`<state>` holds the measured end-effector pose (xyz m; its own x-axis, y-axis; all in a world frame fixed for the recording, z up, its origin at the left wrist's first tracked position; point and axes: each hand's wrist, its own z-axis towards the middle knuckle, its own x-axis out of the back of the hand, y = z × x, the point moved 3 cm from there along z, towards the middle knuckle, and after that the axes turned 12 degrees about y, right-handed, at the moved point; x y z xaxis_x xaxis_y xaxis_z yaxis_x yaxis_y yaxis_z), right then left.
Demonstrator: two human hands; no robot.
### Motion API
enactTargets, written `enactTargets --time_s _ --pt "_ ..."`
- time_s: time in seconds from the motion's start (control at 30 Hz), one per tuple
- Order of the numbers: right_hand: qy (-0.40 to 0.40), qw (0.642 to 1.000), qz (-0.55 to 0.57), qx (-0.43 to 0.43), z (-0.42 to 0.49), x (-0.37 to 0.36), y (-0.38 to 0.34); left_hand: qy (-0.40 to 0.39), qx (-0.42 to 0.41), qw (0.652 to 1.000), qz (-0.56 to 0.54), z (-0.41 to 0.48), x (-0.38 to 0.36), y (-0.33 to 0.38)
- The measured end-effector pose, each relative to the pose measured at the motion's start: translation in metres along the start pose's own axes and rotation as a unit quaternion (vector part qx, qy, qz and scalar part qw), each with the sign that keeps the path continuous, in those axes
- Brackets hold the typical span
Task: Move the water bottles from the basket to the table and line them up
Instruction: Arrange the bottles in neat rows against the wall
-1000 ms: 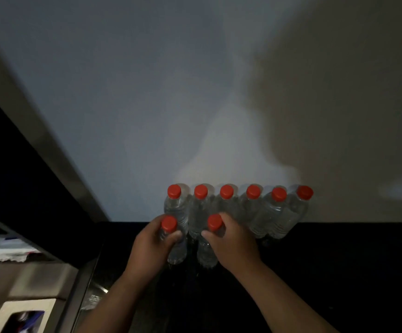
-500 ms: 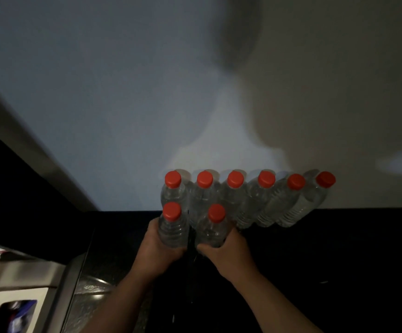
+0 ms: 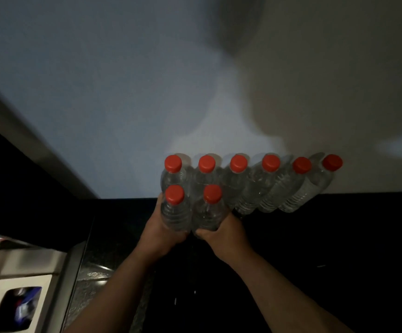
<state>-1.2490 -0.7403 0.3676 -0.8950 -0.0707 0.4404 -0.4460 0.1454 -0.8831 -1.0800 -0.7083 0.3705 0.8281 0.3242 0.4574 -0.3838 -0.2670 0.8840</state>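
Observation:
Several clear water bottles with red caps stand in a row (image 3: pixel 254 186) against the wall on the dark table (image 3: pixel 339 236). In front of the row's left end stand two more bottles side by side. My left hand (image 3: pixel 157 233) grips the lower body of the front left bottle (image 3: pixel 175 210). My right hand (image 3: pixel 224 233) grips the lower body of the front right bottle (image 3: pixel 208 210). The two front bottles touch each other. The basket is out of view.
A pale wall (image 3: pixel 147 92) rises right behind the row. A metal counter edge (image 3: pixel 58 272) with a white-framed opening (image 3: pixel 17 306) lies at the lower left. A slanted grey beam (image 3: pixel 26 145) crosses the left side. Dark tabletop stretches to the right.
Both hands slid from near the caps down to the lower bodies of the two front bottles, which now stand closer together, right in front of the row.

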Motion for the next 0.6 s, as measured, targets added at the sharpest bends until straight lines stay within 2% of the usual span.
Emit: enactTargets --time_s 0.23,0.33,0.4,0.5,0.6 --pt "-0.08 0.996 -0.042 -0.006 -0.009 0.032 -0.026 -0.043 -0.002 0.999 -0.025 -0.009 0.013 0.003" --pt "-0.113 0.99 -0.089 0.009 -0.018 0.061 -0.034 -0.033 0.013 0.999 -0.035 -0.025 0.02 0.004" --pt "-0.128 0.983 -0.131 0.016 -0.029 0.083 -0.039 0.004 0.041 0.999 -0.016 -0.045 0.026 0.009" --pt "-0.143 0.966 -0.212 0.025 -0.053 0.123 -0.04 0.131 0.11 0.983 0.065 -0.082 0.034 0.018" --pt "-0.132 0.962 -0.234 0.047 -0.091 0.173 -0.044 0.189 0.103 0.974 0.077 -0.128 0.033 0.037"
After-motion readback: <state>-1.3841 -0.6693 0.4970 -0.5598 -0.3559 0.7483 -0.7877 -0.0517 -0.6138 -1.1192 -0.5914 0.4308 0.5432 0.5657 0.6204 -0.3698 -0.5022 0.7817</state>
